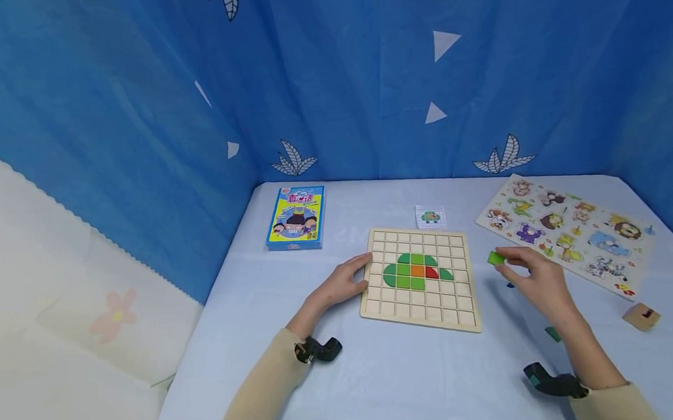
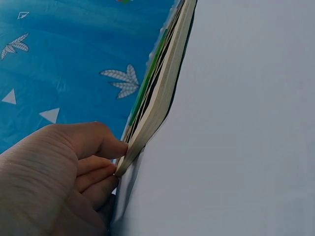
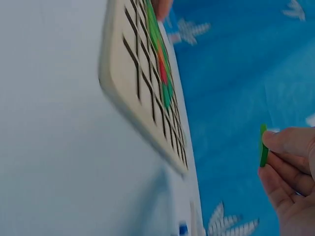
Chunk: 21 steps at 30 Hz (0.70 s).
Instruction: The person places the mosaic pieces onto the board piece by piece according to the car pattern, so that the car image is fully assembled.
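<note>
In the head view a wooden grid board (image 1: 421, 316) lies on the table, green, orange and red tiles (image 1: 417, 270) set in its middle squares. My left hand (image 1: 341, 281) touches the board's left edge with thumb and fingertips; the left wrist view shows the thumb (image 2: 106, 140) against that edge. Right of the board, my right hand (image 1: 540, 281) pinches a green square tile (image 1: 495, 258) above the table. The right wrist view has this tile (image 3: 263, 145) edge-on between thumb and fingers. A small pattern card (image 1: 431, 217) lies behind the board.
A blue and yellow card box (image 1: 295, 219) lies at the back left. On the right is an animal puzzle board (image 1: 569, 234), with a small wooden block (image 1: 642, 316) in front of it. A dark green piece (image 1: 553, 333) lies by my right forearm. Blue cloth (image 1: 340, 75) hangs behind.
</note>
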Available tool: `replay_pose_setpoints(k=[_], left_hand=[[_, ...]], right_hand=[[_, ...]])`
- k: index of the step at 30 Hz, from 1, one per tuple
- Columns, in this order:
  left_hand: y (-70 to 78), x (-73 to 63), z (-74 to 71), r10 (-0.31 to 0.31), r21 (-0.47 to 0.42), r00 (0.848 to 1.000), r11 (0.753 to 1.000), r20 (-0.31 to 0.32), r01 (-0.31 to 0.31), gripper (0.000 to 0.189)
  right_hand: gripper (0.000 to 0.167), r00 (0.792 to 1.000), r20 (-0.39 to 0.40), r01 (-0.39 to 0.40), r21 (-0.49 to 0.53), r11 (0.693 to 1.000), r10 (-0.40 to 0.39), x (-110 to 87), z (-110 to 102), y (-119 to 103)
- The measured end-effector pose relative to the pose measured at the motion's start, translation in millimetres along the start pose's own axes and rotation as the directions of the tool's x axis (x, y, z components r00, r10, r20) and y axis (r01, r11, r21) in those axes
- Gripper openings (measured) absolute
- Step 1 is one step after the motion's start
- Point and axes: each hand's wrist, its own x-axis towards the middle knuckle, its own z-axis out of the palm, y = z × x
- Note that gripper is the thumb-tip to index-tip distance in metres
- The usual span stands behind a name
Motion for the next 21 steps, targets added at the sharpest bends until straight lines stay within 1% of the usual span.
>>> replay_pose_setpoints(k=[1,2,3,4,6,7,10,14,19,21], left_hand=[[-0.1,0.1,0.0,0.000,0.000,1.000,1.000,0.002,0.000,0.064],[-0.1,0.2,-0.2,0.000,0.000,1.000,1.000,0.003,0.000,0.064],[-0.1,0.4,-0.3,0.004,0.000,1.000,1.000,0.002,-0.004,0.064],[-0.2,0.6,-0.3,0.008,0.001,1.000,1.000,0.001,-0.008,0.063],[0.0,0.8,-0.2,0.015,0.003,1.000,1.000,0.001,-0.015,0.063],[0.2,0.8,-0.2,0.017,0.004,1.000,1.000,0.002,-0.017,0.063],[-0.2,1.0,0.7,0.025,0.001,1.000,1.000,0.005,-0.025,0.063],[-1.0,1.2,1.1,0.027,-0.012,1.000,1.000,0.006,-0.027,0.063],[-2.2,0.5,0.2,0.043,-0.013,0.999,0.999,-0.005,-0.043,0.063],[-2.8,0.5,0.0,0.039,-0.005,0.999,0.999,-0.003,-0.039,0.063]], right_hand=[[0.033,0.999,0.025,0.029,0.022,0.999,-0.030,1.1,8.0,-4.3],[0.032,0.998,0.038,0.055,0.023,0.998,-0.055,1.9,16.9,-8.7],[0.032,0.994,0.071,0.077,0.058,0.995,-0.081,3.0,20.8,-20.6],[0.031,0.990,0.102,0.085,0.094,0.992,-0.095,4.1,23.4,-34.2],[0.030,0.981,0.158,0.095,0.133,0.987,-0.116,5.1,27.0,-60.6],[0.030,0.974,0.185,0.100,0.168,0.981,-0.131,5.7,28.0,-70.5],[0.029,0.960,0.226,0.132,0.163,0.978,-0.168,4.8,36.5,-88.8],[0.030,0.945,0.270,0.155,0.137,0.978,-0.187,2.0,50.3,-94.0],[0.032,0.933,0.299,0.168,0.130,0.977,-0.200,0.1,60.3,-89.6],[0.032,0.930,0.307,0.175,0.117,0.978,-0.203,-0.3,62.9,-87.8]])
